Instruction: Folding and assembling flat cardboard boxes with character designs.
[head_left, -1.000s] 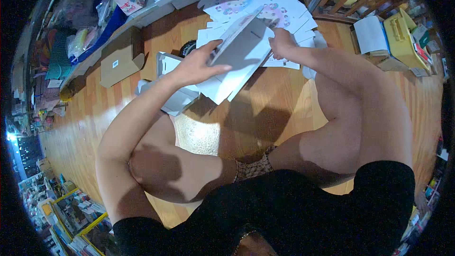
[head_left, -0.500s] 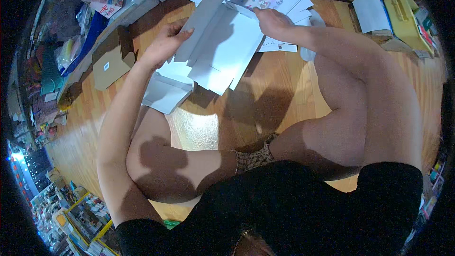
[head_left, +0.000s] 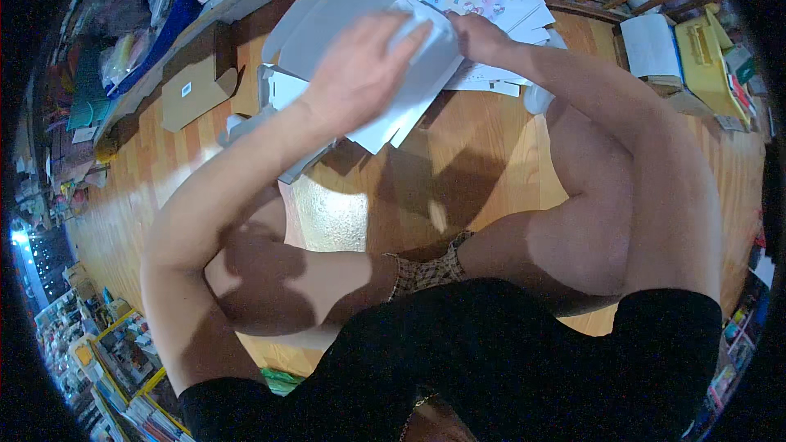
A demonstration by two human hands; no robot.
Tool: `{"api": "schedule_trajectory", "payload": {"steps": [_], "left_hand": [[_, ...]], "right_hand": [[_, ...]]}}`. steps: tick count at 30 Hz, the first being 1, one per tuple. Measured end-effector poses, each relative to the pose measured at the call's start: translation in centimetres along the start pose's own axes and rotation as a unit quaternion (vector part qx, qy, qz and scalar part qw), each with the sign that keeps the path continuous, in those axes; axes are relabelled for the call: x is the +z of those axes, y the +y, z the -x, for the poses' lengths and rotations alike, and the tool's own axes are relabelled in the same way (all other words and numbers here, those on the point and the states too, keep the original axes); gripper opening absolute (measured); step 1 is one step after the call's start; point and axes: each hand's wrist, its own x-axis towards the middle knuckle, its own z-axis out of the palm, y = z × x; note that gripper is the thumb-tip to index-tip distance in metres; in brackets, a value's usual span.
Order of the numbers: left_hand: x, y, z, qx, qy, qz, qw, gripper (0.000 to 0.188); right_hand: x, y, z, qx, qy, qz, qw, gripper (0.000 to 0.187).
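A white folding cardboard box (head_left: 417, 86) is held up in front of me, partly folded, with a wide rounded flap (head_left: 315, 12) raised at its far left. My right hand (head_left: 483, 39) grips its right end, fingers curled round the edge. Blurred by motion, my left hand (head_left: 356, 74) passes over the middle of the box, thumb and fingers apart, close to the right end panel. It hides part of the box interior. Below and left of it lies another white cardboard piece (head_left: 282, 90), mostly covered. Behind the right hand are several flat white sheets with a pastel print (head_left: 491, 0).
A brown cardboard box (head_left: 192, 94) stands on the wooden floor (head_left: 139, 196) at the left, beside a cluttered low shelf. A yellow bin (head_left: 702, 53) and white papers (head_left: 651, 45) are at the far right. My bent legs frame the near floor, where a bright light patch falls.
My left hand has let go of the raised panel and moved right across the box. The large flap now leans open to the far left. My right hand stays at the right end.
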Motion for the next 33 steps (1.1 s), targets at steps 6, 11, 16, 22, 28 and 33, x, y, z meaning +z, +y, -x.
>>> {"api": "schedule_trajectory", "payload": {"steps": [6,11,16,22,28,33], "left_hand": [[8.2,-2.6,-3.5,-0.315,-0.143,0.232,0.909,0.052],[15.0,-5.1,-4.6,-0.351,-0.041,0.244,0.903,0.054],[17.4,-4.6,-3.7,-0.386,-0.044,0.325,0.862,0.054],[17.7,-4.6,-3.8,-0.45,0.039,0.346,0.822,0.053],[17.1,-4.6,-3.4,-0.41,-0.012,0.343,0.845,0.056],[16.8,-2.3,-2.6,-0.392,0.006,0.274,0.878,0.056]], "right_hand": [[-0.4,-0.3,0.2,0.021,-0.001,0.017,1.0,0.032],[-0.4,0.0,0.0,0.023,-0.001,-0.003,1.0,0.034],[-0.1,0.1,-0.4,0.019,0.008,0.006,1.0,0.035],[0.1,0.0,-0.5,0.026,0.014,0.023,0.999,0.034],[0.6,0.2,-0.6,0.014,0.034,0.064,0.997,0.033],[0.5,0.1,-0.7,0.054,0.007,0.013,0.998,0.035]]}}
